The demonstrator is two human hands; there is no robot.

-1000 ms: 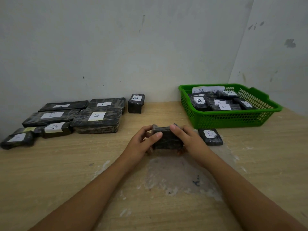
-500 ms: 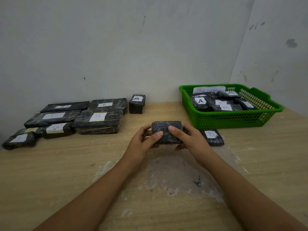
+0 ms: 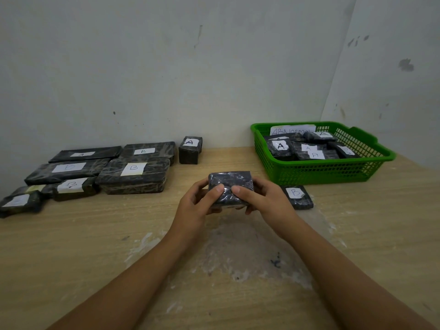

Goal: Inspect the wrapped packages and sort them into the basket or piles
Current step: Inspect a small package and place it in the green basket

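On basket (image 3: 319,173) card (image 3: 292,131): "ABNormal"

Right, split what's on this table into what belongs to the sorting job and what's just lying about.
Part of the job:
- wrapped package, held in the left hand and right hand
- green basket with labelled packages inside
- piles of labelled packages
- loose B package
- upright A package

Just there:
- wooden table
- wall

Both hands (image 3: 229,201) raised, fingers curled, thumbs together.
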